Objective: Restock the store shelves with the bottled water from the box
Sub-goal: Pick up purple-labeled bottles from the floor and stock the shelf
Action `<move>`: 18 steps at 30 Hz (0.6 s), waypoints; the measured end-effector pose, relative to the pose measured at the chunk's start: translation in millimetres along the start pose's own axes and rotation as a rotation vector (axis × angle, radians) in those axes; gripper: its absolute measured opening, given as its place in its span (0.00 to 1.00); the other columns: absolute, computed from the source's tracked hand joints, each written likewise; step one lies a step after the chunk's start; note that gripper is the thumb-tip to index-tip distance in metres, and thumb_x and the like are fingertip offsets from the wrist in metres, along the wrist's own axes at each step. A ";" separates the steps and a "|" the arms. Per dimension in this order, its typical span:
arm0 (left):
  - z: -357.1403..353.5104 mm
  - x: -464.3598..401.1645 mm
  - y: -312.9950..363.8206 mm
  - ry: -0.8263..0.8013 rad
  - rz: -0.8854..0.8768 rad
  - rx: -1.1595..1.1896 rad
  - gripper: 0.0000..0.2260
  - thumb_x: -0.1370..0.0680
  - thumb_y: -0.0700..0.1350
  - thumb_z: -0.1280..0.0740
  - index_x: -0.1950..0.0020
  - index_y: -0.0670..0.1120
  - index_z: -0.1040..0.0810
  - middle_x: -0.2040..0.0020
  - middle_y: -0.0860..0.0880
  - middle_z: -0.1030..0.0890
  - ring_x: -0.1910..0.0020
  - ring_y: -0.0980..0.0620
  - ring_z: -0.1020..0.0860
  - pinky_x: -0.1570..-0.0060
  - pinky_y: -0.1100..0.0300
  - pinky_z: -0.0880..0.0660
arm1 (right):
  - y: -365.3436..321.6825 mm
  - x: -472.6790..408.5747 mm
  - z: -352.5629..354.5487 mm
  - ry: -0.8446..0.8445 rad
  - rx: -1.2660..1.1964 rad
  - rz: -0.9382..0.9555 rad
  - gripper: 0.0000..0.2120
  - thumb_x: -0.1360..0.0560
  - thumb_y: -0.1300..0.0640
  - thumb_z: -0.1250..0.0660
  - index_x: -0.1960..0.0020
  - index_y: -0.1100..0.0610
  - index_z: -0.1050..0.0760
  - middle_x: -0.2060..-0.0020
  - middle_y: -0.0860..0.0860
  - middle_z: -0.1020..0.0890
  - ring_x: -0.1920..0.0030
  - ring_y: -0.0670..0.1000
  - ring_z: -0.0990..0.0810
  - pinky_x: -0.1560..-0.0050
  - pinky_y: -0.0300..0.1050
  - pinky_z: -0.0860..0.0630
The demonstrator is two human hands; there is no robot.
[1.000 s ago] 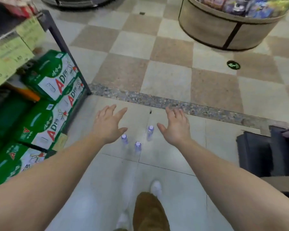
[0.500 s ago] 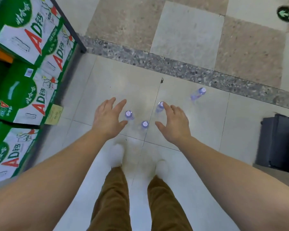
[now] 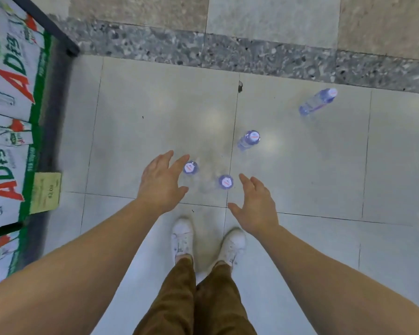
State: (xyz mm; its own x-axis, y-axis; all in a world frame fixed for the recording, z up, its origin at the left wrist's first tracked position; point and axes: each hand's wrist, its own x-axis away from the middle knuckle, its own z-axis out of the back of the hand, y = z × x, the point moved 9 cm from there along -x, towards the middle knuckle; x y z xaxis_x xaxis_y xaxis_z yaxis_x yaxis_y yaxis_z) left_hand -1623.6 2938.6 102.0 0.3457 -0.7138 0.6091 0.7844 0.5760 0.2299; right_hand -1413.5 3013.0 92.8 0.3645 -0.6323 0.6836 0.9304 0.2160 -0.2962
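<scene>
Both hands, left hand point(image 3: 161, 183) and right hand point(image 3: 257, 205), reach down spread wide and empty toward two upright water bottles point(image 3: 190, 168) on the floor point(image 3: 155, 105); next, each must close around one.

Four water bottles point(image 3: 190, 168); two hands point(image 3: 161, 184); two shoes point(image 3: 182, 238)

Both forearms are bare, with no sleeves, watch or rings visible on the left hand point(image 3: 161, 182) or the right hand point(image 3: 257, 204). The person wears brown trousers point(image 3: 198, 298) and white lace-up sneakers point(image 3: 182, 238), slightly scuffed and marked near the laces.
</scene>
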 end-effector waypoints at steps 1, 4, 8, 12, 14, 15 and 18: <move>-18.5 -16.9 -2.3 -0.022 -0.009 -0.006 0.35 0.23 0.53 0.31 0.21 0.56 0.45 0.20 0.45 0.46 0.22 0.44 0.47 0.25 0.51 0.48 | 6.8 -16.6 -13.9 -0.012 -0.010 -0.010 0.37 0.23 0.45 0.33 0.21 0.48 0.49 0.22 0.54 0.44 0.25 0.56 0.41 0.28 0.50 0.39; -68.2 -65.6 -13.5 -0.061 -0.012 -0.012 0.35 0.24 0.52 0.30 0.21 0.56 0.45 0.19 0.44 0.47 0.21 0.43 0.47 0.25 0.50 0.47 | 17.7 -66.6 -52.1 -0.036 -0.059 0.001 0.38 0.24 0.47 0.31 0.22 0.48 0.48 0.22 0.54 0.45 0.27 0.58 0.37 0.31 0.51 0.36; -118.3 -114.0 -29.4 -0.106 0.022 -0.027 0.40 0.26 0.49 0.27 0.20 0.55 0.46 0.19 0.45 0.50 0.22 0.41 0.45 0.27 0.49 0.43 | 26.0 -122.3 -98.3 -0.084 -0.058 0.031 0.42 0.27 0.50 0.27 0.22 0.46 0.48 0.22 0.54 0.48 0.29 0.59 0.34 0.33 0.51 0.33; -152.9 -135.1 -35.2 -0.171 0.041 -0.023 0.41 0.27 0.45 0.25 0.21 0.55 0.45 0.19 0.46 0.49 0.27 0.40 0.34 0.35 0.46 0.32 | 42.7 -153.3 -133.1 -0.156 -0.026 -0.003 0.39 0.27 0.57 0.28 0.23 0.44 0.45 0.22 0.54 0.48 0.39 0.61 0.24 0.42 0.50 0.26; -157.1 -141.5 -34.3 -0.137 0.040 0.006 0.36 0.26 0.44 0.26 0.23 0.54 0.40 0.22 0.46 0.42 0.34 0.40 0.27 0.41 0.47 0.28 | 49.7 -160.1 -135.3 -0.114 -0.050 -0.008 0.32 0.26 0.60 0.32 0.27 0.45 0.38 0.29 0.55 0.35 0.44 0.61 0.22 0.47 0.49 0.24; -155.1 -144.1 -33.3 -0.099 0.036 0.013 0.31 0.26 0.44 0.27 0.26 0.52 0.35 0.26 0.45 0.36 0.39 0.38 0.24 0.46 0.48 0.26 | 51.8 -161.2 -132.7 -0.085 -0.066 -0.006 0.27 0.26 0.60 0.33 0.30 0.45 0.35 0.36 0.55 0.29 0.47 0.61 0.22 0.49 0.49 0.24; -141.6 -142.0 -22.7 -0.033 0.000 0.018 0.20 0.24 0.46 0.30 0.34 0.49 0.28 0.37 0.44 0.28 0.51 0.37 0.21 0.54 0.50 0.26 | 54.7 -155.3 -117.0 -0.046 -0.093 -0.001 0.23 0.26 0.59 0.34 0.33 0.47 0.32 0.46 0.53 0.25 0.50 0.60 0.21 0.52 0.49 0.23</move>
State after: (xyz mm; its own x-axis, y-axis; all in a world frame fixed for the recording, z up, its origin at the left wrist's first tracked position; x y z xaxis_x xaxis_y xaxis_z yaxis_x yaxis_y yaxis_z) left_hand -1617.6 2970.5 -97.2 0.3281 -0.7004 0.6339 0.7752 0.5831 0.2430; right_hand -1423.8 3035.9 -107.5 0.3667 -0.5972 0.7134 0.9239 0.1435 -0.3548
